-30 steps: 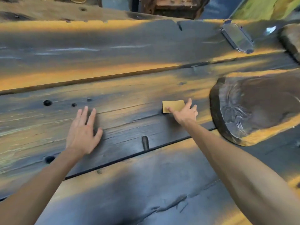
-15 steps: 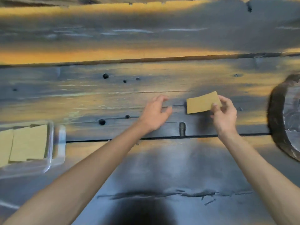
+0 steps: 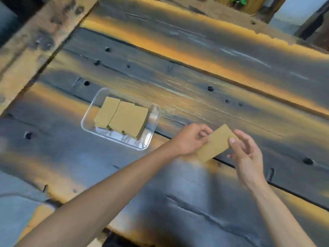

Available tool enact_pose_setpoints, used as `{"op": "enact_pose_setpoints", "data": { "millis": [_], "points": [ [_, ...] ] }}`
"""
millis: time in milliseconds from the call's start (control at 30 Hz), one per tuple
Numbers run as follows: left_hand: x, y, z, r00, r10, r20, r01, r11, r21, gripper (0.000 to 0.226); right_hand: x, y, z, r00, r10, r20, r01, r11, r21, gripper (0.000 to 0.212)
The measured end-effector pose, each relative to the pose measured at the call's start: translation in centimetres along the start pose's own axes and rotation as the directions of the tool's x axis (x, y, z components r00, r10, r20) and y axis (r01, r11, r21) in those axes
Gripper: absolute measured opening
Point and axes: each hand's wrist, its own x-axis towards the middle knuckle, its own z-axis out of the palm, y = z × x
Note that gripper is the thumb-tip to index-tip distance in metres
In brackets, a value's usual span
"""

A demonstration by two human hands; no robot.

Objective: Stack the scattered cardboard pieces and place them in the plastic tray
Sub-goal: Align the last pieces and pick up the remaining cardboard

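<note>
A tan cardboard piece (image 3: 216,143) is held above the table between both hands. My left hand (image 3: 191,138) grips its left edge. My right hand (image 3: 246,154) touches its right edge with the thumb, the other fingers spread loosely. To the left, a clear plastic tray (image 3: 153,134) lies on the table. It holds two side-by-side stacks of cardboard pieces (image 3: 122,118), tilted a little against each other.
The table is dark weathered wooden planks (image 3: 195,90) with gaps, knots and holes. A lighter wooden beam (image 3: 35,45) runs diagonally along the upper left. The table's near edge shows at the bottom.
The right hand lifted the cardboard piece off the table and brought it leftward. The left hand came over and took hold of it. The view swung left, bringing the tray into full sight.
</note>
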Motion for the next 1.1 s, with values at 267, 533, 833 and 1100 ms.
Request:
{"op": "enact_pose_setpoints", "data": {
  "millis": [267, 533, 833, 1100],
  "points": [
    [-8.1, -8.4, -13.7, 0.916, -0.223, -0.333, 0.122, 0.947, -0.298, 0.021, -1.3, 0.0, 18.2, 0.97, 0.173, 0.17, -0.172, 0.985, -0.022, 0.016],
    [-12.9, -14.9, -23.8, 0.835, -0.134, -0.533, 0.292, 0.93, 0.223, 0.034, 1.1, 0.9, 33.3, 0.958, 0.253, 0.139, -0.218, 0.95, -0.223, 0.013],
    [-14.2, -17.9, -26.6, 0.838, -0.059, -0.543, 0.222, 0.945, 0.241, 0.035, 4.4, 4.9, 40.2, 0.977, 0.214, -0.013, -0.189, 0.831, -0.524, 0.008],
    [-13.8, -17.3, -26.3, 0.856, 0.038, -0.516, 0.133, 0.948, 0.289, 0.04, 2.8, 3.8, 40.9, 0.996, 0.076, -0.045, -0.087, 0.759, -0.646, 0.01]
  ]
}}
